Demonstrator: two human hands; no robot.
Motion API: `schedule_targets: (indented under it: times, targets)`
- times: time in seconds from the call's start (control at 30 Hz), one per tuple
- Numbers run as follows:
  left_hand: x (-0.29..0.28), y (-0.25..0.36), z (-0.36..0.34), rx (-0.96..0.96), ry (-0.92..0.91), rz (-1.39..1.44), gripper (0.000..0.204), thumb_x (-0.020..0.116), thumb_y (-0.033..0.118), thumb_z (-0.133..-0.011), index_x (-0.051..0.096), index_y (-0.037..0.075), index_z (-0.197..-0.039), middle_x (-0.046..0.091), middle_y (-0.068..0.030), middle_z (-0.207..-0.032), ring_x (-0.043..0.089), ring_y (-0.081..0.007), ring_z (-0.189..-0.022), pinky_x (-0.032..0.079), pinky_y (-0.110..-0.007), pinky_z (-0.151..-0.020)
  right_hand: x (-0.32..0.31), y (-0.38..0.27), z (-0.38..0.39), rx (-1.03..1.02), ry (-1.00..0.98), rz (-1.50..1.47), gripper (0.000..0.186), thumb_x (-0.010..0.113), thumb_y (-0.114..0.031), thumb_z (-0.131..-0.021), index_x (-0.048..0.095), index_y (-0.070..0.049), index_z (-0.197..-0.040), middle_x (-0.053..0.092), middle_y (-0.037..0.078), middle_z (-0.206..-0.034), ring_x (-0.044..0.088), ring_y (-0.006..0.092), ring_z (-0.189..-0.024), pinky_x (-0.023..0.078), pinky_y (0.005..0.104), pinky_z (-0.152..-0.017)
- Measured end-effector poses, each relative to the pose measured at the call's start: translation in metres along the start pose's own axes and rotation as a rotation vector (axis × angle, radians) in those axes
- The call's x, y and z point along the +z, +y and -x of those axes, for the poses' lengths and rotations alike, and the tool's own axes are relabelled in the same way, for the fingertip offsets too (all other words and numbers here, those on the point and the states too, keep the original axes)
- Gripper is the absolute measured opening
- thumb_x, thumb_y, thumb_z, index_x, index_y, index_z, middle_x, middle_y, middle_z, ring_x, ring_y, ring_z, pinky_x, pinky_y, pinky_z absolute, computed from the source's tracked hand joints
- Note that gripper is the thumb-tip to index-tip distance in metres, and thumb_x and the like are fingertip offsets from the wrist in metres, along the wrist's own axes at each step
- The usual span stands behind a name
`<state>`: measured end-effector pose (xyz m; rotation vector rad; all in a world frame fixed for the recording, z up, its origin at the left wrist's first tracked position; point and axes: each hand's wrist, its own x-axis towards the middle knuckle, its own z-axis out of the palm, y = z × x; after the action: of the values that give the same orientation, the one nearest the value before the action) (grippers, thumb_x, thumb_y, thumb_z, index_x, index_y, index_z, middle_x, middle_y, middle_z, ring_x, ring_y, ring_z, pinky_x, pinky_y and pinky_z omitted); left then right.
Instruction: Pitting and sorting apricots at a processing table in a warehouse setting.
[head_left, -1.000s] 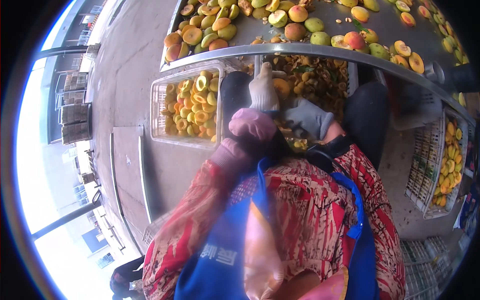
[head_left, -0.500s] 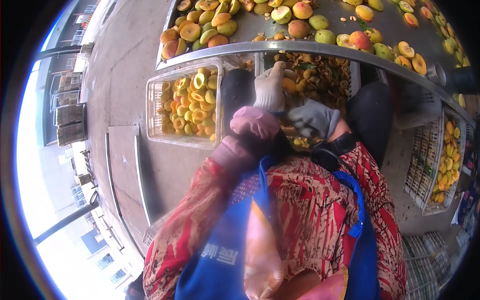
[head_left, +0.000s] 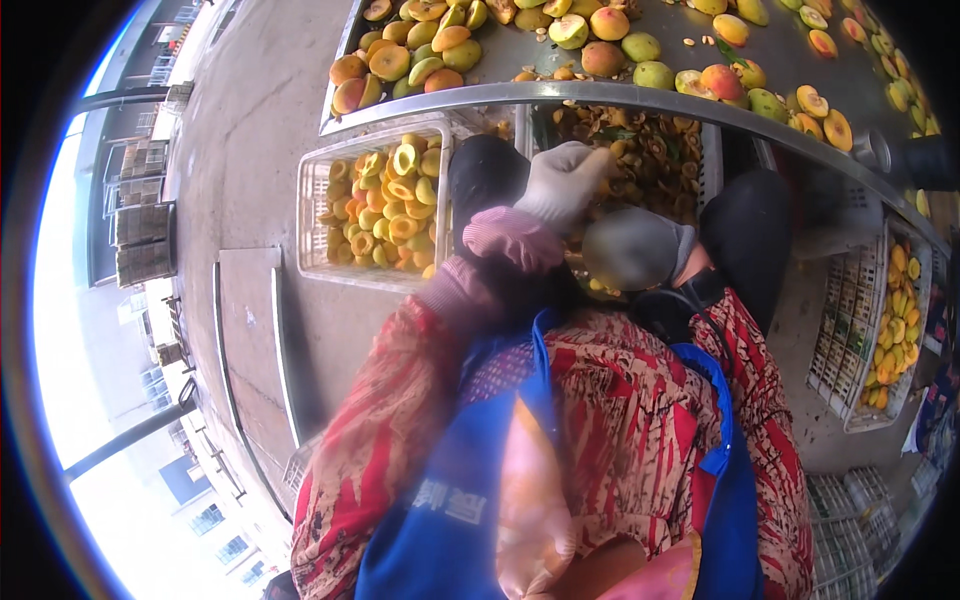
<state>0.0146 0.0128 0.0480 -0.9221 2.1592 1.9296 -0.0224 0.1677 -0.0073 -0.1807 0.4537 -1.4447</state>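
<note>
Fruit halves (head_left: 385, 215), yellow-orange stone fruit: heaped in L crate (head_left: 312, 235) just outside worker's L knee; more, mixed w/ whole ones, up on metal table (head_left: 780, 55).

Risks, big to small:
- Table: pieces lie close behind front rail. Rail looks low, so a knock or extra load could prob. roll some off onto lap/floor.
- L crate: heap looks fairly full, one piece at near corner. Sloppy toss = spill, IMO.
- Centre crate (head_left: 711, 165), under table edge betw. knees: brownish scraps + pieces. Sits right by the hands, so a slip could mix good fruit w/ waste.
- Pink cuff (head_left: 510, 238) at L wrist: baggy, might snag on crate rim or get wet.
- L hand (head_left: 563, 182), white glove: fingers look curled in; can't tell if grasping anything.
- R hand (head_left: 632, 248), grey glove: blurred, can't tell if fingers are clenched or released. Hands v. close together, so they could bump. Juicy flesh on gloves would likely be slippery, i.e. drops.

Writing: white chars printed on blue apron (head_left: 415, 545), blurry, not copying. No brand or label legible on crates AFAICT.
</note>
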Motion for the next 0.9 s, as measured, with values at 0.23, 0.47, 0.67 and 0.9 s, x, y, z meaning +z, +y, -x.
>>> schedule_targets:
  times: [0.23,0.47,0.67,0.9]
  targets:
    - [-0.007,-0.008,-0.012,-0.157,-0.27,0.255,0.031,0.053,0.028,-0.091,0.066,0.0,-0.085,0.063,-0.0125,-0.076,0.062,-0.0214,-0.072,0.051,-0.031,-0.062,0.0,0.005,0.009,-0.076,0.134,0.388,0.016,0.049,-0.01,-0.091,0.061,-0.003,-0.1,0.045,-0.007,-0.063,0.038,0.0008,-0.045,0.029,0.017,-0.036]
    - [0.01,-0.004,-0.017,0.168,0.118,0.54,0.058,0.035,0.05,-0.096,0.064,0.0,-0.092,0.061,-0.0104,-0.071,0.055,-0.0154,-0.054,0.046,-0.025,-0.05,0.034,-0.016,0.027,-0.151,-0.061,-0.009,0.01,0.057,-0.016,-0.089,0.059,-0.006,-0.087,0.049,-0.006,-0.058,0.039,0.0028,-0.043,0.032,0.0207,-0.038]
    - [-0.005,-0.007,-0.02,0.299,0.236,0.144,0.048,0.04,0.043,-0.097,0.064,0.002,-0.096,0.061,-0.0062,-0.069,0.052,-0.0118,-0.055,0.045,-0.024,-0.051,0.007,0.003,-0.02,-0.538,0.728,0.703,0.026,0.053,-0.007,-0.09,0.056,-0.004,-0.116,0.064,0.004,-0.099,0.059,0.0115,-0.082,0.048,0.0245,-0.073]
    - [-0.02,-0.012,-0.025,0.493,0.306,0.288,0.044,0.044,0.04,-0.096,0.064,0.001,-0.097,0.065,-0.0069,-0.079,0.057,-0.0133,-0.063,0.043,-0.023,-0.053,0.045,-0.011,-0.011,-0.03,1.043,1.838,0.039,0.053,-0.013,-0.08,0.051,-0.008,-0.118,0.063,0.022,-0.095,0.061,0.0385,-0.091,0.048,0.0442,-0.078]
